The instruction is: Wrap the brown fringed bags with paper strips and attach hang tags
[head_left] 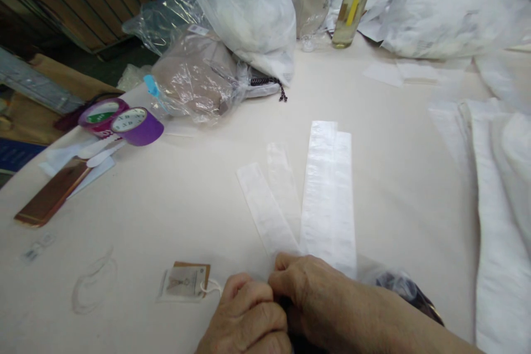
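My left hand [253, 318] and my right hand [317, 296] meet at the bottom middle, both closed with fingertips pinched close together. What they pinch is hidden; a dark item shows partly beneath them. A hang tag [185, 281] in clear plastic lies left of my left hand, and its white string runs up to that hand's fingers. Beyond my right hand lie flat white plastic strips: a narrow strip [267, 207], a fainter one [284, 174] and a wider pair [327, 193]. A dark item in clear plastic [404, 287] shows behind my right forearm.
Purple tape rolls [138, 126] and a brown phone-like slab [53, 191] lie at the left. A plastic-wrapped taupe bag [199, 74], a white plastic sack [253, 16] and a bottle [352, 11] stand at the back. White sheeting [498, 221] covers the right side.
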A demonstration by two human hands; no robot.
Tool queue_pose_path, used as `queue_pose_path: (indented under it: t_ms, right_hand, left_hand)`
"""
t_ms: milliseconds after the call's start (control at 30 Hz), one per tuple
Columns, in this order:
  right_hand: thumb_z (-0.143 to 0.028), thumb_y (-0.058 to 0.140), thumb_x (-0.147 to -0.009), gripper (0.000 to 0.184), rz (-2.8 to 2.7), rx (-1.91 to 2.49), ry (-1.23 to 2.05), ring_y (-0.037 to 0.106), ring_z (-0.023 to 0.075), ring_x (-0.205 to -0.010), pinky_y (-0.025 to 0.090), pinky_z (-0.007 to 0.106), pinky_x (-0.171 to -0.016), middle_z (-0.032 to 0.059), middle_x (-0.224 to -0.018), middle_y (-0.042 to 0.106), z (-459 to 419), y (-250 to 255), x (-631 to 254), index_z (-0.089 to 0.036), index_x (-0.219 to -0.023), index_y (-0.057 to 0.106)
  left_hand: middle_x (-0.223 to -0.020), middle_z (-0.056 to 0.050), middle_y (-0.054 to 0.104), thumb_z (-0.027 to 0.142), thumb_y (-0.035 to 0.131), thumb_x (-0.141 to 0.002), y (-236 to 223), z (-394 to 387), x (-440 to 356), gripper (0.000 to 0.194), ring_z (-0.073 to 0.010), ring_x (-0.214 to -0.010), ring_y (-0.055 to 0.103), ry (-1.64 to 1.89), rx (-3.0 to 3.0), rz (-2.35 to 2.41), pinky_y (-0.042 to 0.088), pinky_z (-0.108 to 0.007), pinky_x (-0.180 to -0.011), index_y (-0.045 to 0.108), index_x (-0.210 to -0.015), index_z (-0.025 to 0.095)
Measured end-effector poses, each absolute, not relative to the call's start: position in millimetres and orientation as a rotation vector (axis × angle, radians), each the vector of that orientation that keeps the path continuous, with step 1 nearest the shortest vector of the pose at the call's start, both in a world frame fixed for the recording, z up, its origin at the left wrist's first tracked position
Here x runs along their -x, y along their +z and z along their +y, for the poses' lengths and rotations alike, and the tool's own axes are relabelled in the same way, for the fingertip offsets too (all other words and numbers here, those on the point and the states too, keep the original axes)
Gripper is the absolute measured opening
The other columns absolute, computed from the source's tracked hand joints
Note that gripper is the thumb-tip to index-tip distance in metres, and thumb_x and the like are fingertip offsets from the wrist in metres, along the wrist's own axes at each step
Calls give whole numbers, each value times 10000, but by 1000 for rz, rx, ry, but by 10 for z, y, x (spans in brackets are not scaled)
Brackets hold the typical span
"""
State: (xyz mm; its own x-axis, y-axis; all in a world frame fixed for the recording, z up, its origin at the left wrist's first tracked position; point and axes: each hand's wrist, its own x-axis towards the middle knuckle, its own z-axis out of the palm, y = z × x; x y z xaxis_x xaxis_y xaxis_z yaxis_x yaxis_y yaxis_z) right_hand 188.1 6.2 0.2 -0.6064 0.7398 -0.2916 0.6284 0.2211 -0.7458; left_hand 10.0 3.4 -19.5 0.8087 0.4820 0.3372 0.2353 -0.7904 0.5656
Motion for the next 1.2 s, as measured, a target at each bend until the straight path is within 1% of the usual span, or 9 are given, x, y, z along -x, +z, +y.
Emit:
queue_pose_path:
  t_ms: [233,400,467,567,767,900,1000,1133,1200]
  right_hand:
    - [-54,488,-690,153,-2517,1478,1084,494,111,-511,204,238,-431,8,-604,591,27,102,-1865,-160,-711,596]
    - [-48,478,-671,177,-2415,1683,1185,485,101,-503,202,217,-443,24,-606,619,13,160,-1915,-152,-715,614]
    - [-69,484,-683,158,-2369,1729,1212,494,104,-516,218,212,-456,33,-616,627,9,160,-1942,-149,-704,619]
    - [-87,499,-683,133,-2283,1759,1263,503,108,-536,247,206,-474,37,-613,626,16,119,-1978,-146,-670,618]
    - [-56,469,-709,184,-2062,1861,1291,507,98,-548,307,192,-501,24,-604,616,4,103,-2080,-153,-644,611]
    - [-131,395,-840,212,-1894,1901,877,555,128,-664,402,236,-612,34,-741,617,-302,267,-2140,-171,-801,599]
    - [-144,388,-854,191,-1872,1807,563,576,137,-769,454,254,-681,43,-854,616,-735,316,-2143,-184,-922,561]
    - [-145,454,-817,232,-1945,1744,116,605,149,-813,491,242,-691,66,-927,632,-1295,145,-2094,-170,-1032,538]
    - [-154,448,-820,239,-1920,1846,16,616,155,-739,494,249,-636,61,-876,645,-1469,31,-2026,-168,-1039,542]
  left_hand:
    - [-491,39,462,137,325,-918,-253,40,-190,362,-106,-565,425,802,-2490,426,287,-314,-680,440,-576,171]
    - [-508,38,468,196,322,-923,1,136,-271,384,-98,-554,418,411,-2511,348,300,-316,-714,376,-545,158]
    - [-552,32,508,260,407,-892,64,152,-309,310,-111,-579,446,239,-2474,400,308,-335,-733,409,-597,162]
    - [-687,-1,575,186,475,-804,89,157,-374,36,-142,-644,489,75,-2388,557,319,-381,-765,469,-783,157]
    - [-884,-44,546,87,455,-758,80,125,-433,187,-209,-836,470,108,-2257,754,371,-399,-761,457,-923,176]
    - [-1036,-69,494,77,499,-721,73,52,-438,356,-218,-959,447,253,-2209,904,405,-393,-816,416,-1052,177]
    - [-1116,-112,468,121,507,-747,95,-22,-434,380,-256,-1049,414,499,-2392,990,377,-439,-864,403,-1112,152]
    - [-871,-58,550,131,416,-840,218,-139,-357,175,-195,-824,487,665,-2631,724,397,-353,-737,523,-975,164]
    - [-731,-34,542,108,345,-862,289,-215,-294,222,-160,-682,470,596,-2646,551,396,-294,-637,552,-922,160]
